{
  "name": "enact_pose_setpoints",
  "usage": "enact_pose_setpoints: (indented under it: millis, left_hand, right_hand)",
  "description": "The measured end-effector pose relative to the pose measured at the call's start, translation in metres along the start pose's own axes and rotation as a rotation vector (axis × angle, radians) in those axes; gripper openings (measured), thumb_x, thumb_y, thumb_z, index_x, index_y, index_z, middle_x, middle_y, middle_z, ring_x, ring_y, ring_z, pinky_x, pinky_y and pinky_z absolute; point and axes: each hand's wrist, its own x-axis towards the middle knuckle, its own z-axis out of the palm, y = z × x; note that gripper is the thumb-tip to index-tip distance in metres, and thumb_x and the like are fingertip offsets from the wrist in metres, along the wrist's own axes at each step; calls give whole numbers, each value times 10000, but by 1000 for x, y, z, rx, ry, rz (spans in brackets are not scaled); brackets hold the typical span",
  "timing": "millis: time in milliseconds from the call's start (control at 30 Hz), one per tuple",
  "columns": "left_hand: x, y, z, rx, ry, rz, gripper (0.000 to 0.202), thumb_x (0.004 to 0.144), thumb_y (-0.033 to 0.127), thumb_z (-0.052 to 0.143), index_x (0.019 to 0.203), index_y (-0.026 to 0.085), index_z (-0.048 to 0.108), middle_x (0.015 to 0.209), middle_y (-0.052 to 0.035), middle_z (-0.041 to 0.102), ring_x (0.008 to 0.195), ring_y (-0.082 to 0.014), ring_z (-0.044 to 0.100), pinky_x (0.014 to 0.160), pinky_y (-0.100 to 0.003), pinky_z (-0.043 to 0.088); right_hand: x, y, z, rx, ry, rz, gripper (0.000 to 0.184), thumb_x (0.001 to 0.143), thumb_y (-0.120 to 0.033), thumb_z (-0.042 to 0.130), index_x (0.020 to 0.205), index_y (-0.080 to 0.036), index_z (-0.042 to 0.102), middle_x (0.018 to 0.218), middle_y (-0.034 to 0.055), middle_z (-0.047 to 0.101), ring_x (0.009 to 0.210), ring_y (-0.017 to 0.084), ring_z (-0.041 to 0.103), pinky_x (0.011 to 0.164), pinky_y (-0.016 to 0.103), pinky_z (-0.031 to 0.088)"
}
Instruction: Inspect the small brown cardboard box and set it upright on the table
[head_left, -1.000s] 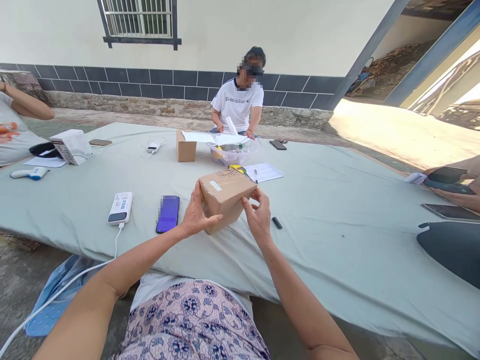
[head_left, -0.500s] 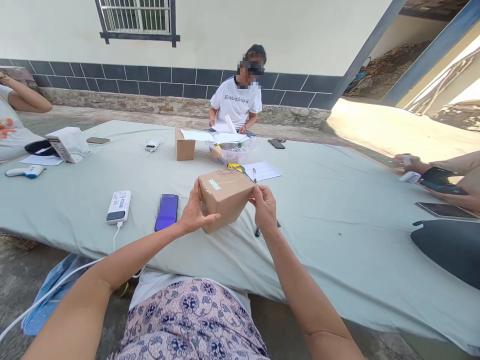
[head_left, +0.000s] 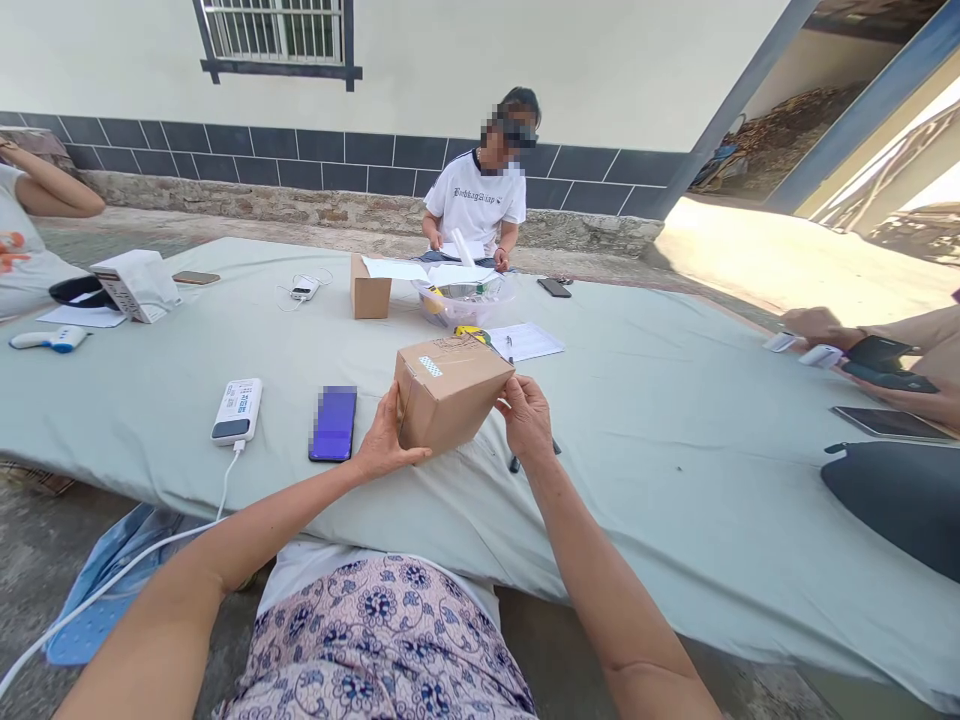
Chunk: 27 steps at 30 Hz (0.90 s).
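A cardboard box (head_left: 457,405) is held tilted between both hands near the front edge of the cloth-covered surface (head_left: 675,400); whether its base is in contact with the cloth cannot be told. Its left side is braced by the left hand (head_left: 386,440), the fingers being parted widely from the thumb. Its right corner is pinched by the right hand (head_left: 529,420), the fingers being drawn nearly together. A dark object (head_left: 514,465) (partly hidden by the right wrist) is located nearby. A phone (head_left: 332,425) and a corded white power bank (head_left: 237,412) are placed to the left; a printed sheet (head_left: 536,341) is laid beyond the box.
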Motion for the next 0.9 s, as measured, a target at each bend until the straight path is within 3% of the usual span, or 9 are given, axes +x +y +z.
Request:
enact_pose_setpoints:
  millis: [167, 533, 733, 900]
  left_hand:
    - [-4, -4, 2, -8, 19, 5, 1363, 651, 509, 888, 1628, 356, -49, 1695, -156, 112, 1574, -412, 132, 1229, -583, 313]
    - [-11, -22, 7, 91, 43, 3, 1352, 652, 482, 885, 1638, 302, -21, 1686, -198, 170, 1566, -437, 161, 1225, -612, 288]
    - [-12, -21, 6, -24, 77, 18, 1314, 650, 432, 898, 1636, 334, 35, 1702, -151, 176, 1569, -392, 191, 1236, -562, 290]
    - [-10, -14, 1, -152, 77, -3, 1315, 684, 406, 875, 1633, 331, -32, 1678, -154, 249, 1559, -363, 234, 1203, -541, 353]
  right_hand:
    - [-1, 8, -3, -9, -8, 15, 572, 566, -762, 792, 756, -250, 625, 719, -53, 596, 726, 120, 560, 687, 257, 494]
    - [-7, 34, -11, -71, 8, 76, 556, 578, -766, 774, 780, -260, 666, 767, -26, 647, 739, 140, 570, 675, 260, 456]
    - [-14, 49, -14, -139, -16, 98, 558, 644, -763, 719, 899, -267, 744, 887, 15, 718, 788, 160, 595, 678, 271, 443]
    - [-19, 59, -15, -187, -47, 104, 563, 665, -717, 720, 1010, -275, 775, 1048, 45, 762, 908, 206, 628, 723, 305, 460]
